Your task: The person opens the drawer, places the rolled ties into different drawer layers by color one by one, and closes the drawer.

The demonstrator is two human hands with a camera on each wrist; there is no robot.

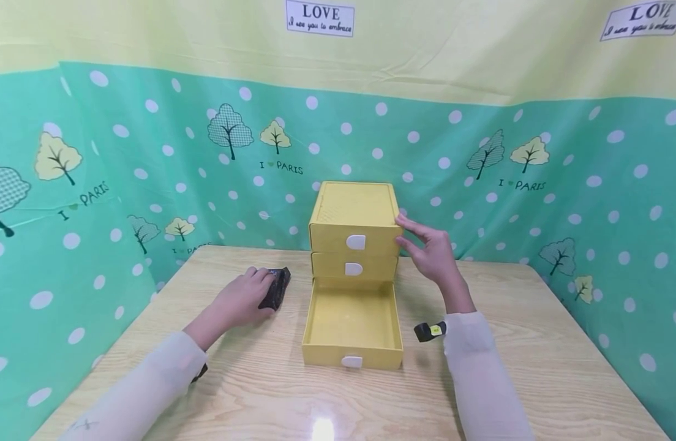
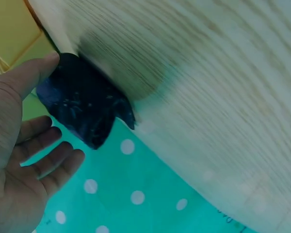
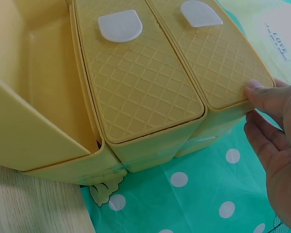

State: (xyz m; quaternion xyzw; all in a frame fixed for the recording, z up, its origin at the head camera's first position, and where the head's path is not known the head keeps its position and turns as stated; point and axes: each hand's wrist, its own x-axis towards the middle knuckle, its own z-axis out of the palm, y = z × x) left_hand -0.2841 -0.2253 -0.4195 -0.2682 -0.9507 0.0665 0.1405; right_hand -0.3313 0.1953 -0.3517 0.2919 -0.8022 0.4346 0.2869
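Note:
A yellow three-drawer box (image 1: 353, 211) stands at the middle of the wooden table. Its bottom drawer (image 1: 351, 318) is pulled out toward me and looks empty; the two upper drawers are closed, with white tabs. My right hand (image 1: 423, 244) is at the box's upper right corner, fingers straight, with fingertips (image 3: 256, 92) touching the top drawer's edge (image 3: 218, 58). My left hand (image 1: 244, 297) lies left of the box over a small black packet (image 1: 276, 286). In the left wrist view the thumb (image 2: 31, 73) touches the black packet (image 2: 82, 109) while the other fingers stay spread and off it.
The table (image 1: 536, 343) is walled on three sides by a green dotted cloth (image 1: 591, 184) with tree prints. A black wrist-camera strap (image 1: 429, 331) sits on my right forearm. The open drawer (image 3: 34, 97) juts toward the table's front.

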